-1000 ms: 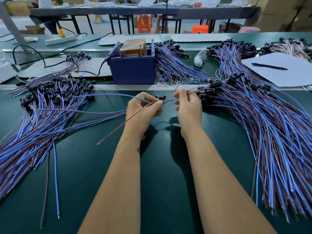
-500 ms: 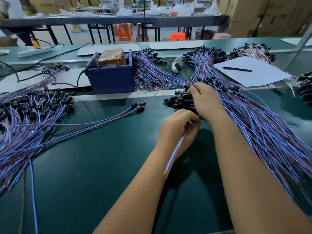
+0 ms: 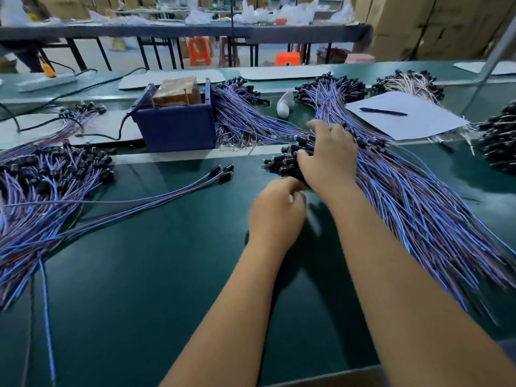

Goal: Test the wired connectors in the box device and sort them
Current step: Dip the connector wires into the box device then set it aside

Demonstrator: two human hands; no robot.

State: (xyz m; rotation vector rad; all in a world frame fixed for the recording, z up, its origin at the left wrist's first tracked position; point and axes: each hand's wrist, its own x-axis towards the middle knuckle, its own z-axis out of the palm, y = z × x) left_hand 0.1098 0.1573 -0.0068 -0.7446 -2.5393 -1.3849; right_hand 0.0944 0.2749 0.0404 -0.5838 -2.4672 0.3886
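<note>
**Reaching into the right pile for the next connectors**

The untested connectors (image 3: 290, 160) lie in the big pile on my right, black heads toward the box device (image 3: 174, 121), blue and brown wires fanning back along the worktop (image 3: 139, 275). My right hand (image 3: 329, 157) now lies on those heads, fingers spread and pressing down, thumb against the near edge of the cluster. A second ago it was in front of me, pinching wires with the other hand. My left hand (image 3: 276, 210) has come across too; its fingers are curled at the pile's near edge, but blur hides whether they pinch a wire.

The few wires I was holding now lie loose on the worktop (image 3: 220, 171), just beside the left pile (image 3: 55, 174), heads pointing at the box. I judge that batch set aside, and this the pick for the next test. The heads are tangled, so extra ones may drag out.
</note>
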